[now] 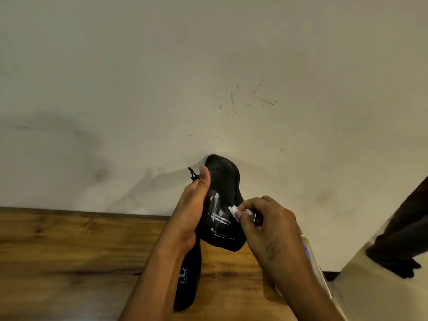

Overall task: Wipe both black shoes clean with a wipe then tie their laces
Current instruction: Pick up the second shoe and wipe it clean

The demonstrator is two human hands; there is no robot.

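A: Black synthetic, by its sheen: the raised shoe (222, 205) is held above the wooden table's (69, 251) far edge, the left hand (192, 212) wrapped round its side.

B: Probably light and fairly stiff, slick where smeared white. And the right hand (271, 228)?

A: Pinching a crumpled white wipe (234, 210) against it. The second shoe (187, 279) lies on the table below.

B: Hold at the heel; loose laces (193, 176) dangle.

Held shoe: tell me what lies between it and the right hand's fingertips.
In the head view, a crumpled white wipe, pinched by the right hand, lies against the held shoe gripped by the left hand.
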